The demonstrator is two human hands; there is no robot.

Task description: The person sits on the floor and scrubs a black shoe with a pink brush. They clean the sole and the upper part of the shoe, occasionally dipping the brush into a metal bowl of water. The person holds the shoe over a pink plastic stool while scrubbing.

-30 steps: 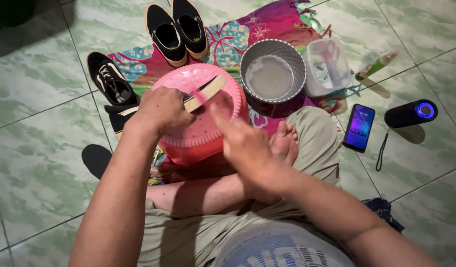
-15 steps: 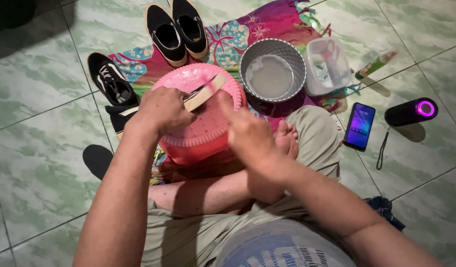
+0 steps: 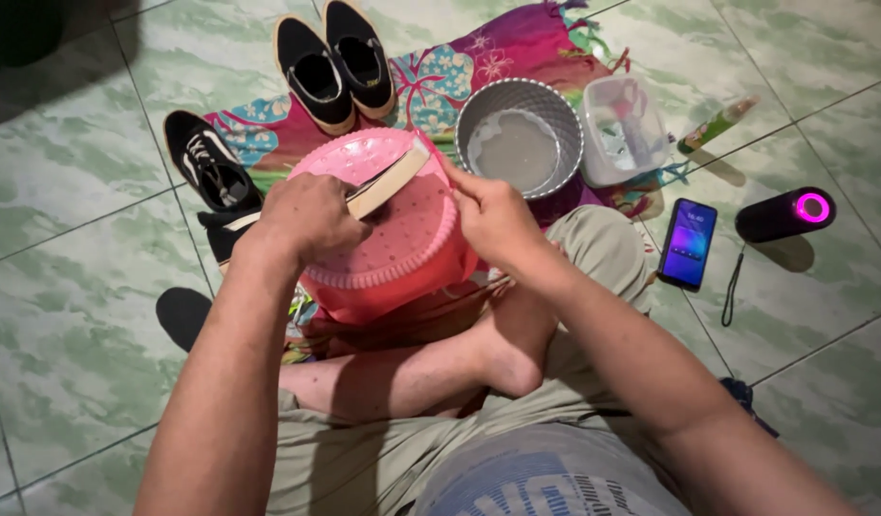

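While the person is sitting cross-legged on the green tiled floor (image 3: 68, 287), the head view is showing an upturned pink basin (image 3: 402, 239) resting against the legs. The left hand (image 3: 307, 222) is lying on the basin with its fingers curled tight around a shoe (image 3: 388, 182), whose pale sole is facing up. The right hand (image 3: 493, 215) is pressing against the basin's right rim, fingers bunched together by the shoe's tip; whether they are pinching it cannot be told. Beyond the basin, a grey bucket (image 3: 519, 136) of cloudy water is standing on a patterned cloth (image 3: 517, 48), near a pair of black shoes (image 3: 333, 62).
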